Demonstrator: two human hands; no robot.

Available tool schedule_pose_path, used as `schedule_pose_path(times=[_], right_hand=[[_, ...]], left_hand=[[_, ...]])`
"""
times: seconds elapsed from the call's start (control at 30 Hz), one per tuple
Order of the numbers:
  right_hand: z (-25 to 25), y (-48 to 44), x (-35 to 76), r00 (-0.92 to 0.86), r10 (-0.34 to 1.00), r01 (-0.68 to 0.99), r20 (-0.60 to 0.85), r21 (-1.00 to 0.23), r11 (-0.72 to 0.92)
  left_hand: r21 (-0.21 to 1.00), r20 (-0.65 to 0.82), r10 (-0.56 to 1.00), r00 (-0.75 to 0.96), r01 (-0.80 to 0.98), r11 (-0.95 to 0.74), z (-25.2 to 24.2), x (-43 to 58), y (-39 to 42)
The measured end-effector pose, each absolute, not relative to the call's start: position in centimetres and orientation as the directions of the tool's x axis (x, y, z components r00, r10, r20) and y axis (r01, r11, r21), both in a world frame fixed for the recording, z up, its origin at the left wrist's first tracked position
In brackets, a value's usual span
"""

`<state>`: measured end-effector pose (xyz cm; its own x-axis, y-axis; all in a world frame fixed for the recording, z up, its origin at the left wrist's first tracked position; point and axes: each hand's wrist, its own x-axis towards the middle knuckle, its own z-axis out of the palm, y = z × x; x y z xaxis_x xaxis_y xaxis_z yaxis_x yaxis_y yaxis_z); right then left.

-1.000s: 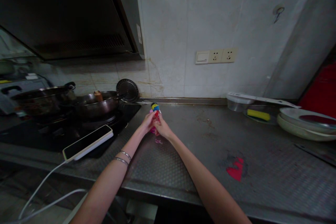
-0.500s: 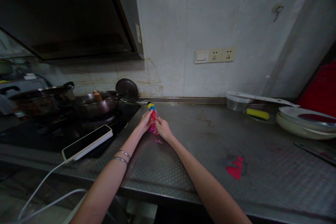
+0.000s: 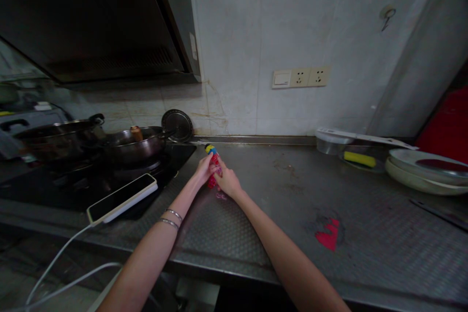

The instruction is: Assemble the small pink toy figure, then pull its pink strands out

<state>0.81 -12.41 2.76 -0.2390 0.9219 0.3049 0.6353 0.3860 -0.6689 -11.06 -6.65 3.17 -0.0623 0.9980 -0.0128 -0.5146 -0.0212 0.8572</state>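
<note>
Over the metal counter, both my hands are closed around a small, slim object with a black tip, yellow and blue bands and a red lower part; its kind is unclear. My left hand grips it from the left, thumb along its side. From the right, my right hand has its fingers on the red part, and they cover much of it. Pink-red material shows below my fingers. Just under them, a few thin pink curly bits lie on the counter.
Left, a phone with a white cable lies by the stove, which holds two pots. Right are a clear plastic tub, a yellow sponge, stacked plates and a knife-like dark strip. A red torn patch marks the counter.
My right hand has shifted slightly, its fingers reaching further up over the red part. The pink-red lower end sits a little differently between my hands. My left hand has barely moved.
</note>
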Motion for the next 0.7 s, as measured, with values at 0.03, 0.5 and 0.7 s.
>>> schedule_pose_path(times=[0.03, 0.5, 0.7], right_hand=[[2.7, -12.4, 0.7, -0.235, 0.924, 0.665, 0.302, -0.644, 0.379], [2.3, -10.5, 1.3, -0.242, 0.940, 0.415, 0.241, -0.850, 0.325], [2.2, -10.3, 1.2, -0.362, 0.907, 0.209, 0.215, -0.929, 0.304]], left_hand=[[0.851, -0.016, 0.998, -0.063, -0.525, -0.019, 3.2, -10.8, -6.8], [0.902, 0.077, 0.988, 0.137, -0.431, -0.010, 3.0, -8.7, -7.6], [0.881, 0.017, 0.997, 0.075, -0.473, 0.021, 3.4, -9.0, -7.6]])
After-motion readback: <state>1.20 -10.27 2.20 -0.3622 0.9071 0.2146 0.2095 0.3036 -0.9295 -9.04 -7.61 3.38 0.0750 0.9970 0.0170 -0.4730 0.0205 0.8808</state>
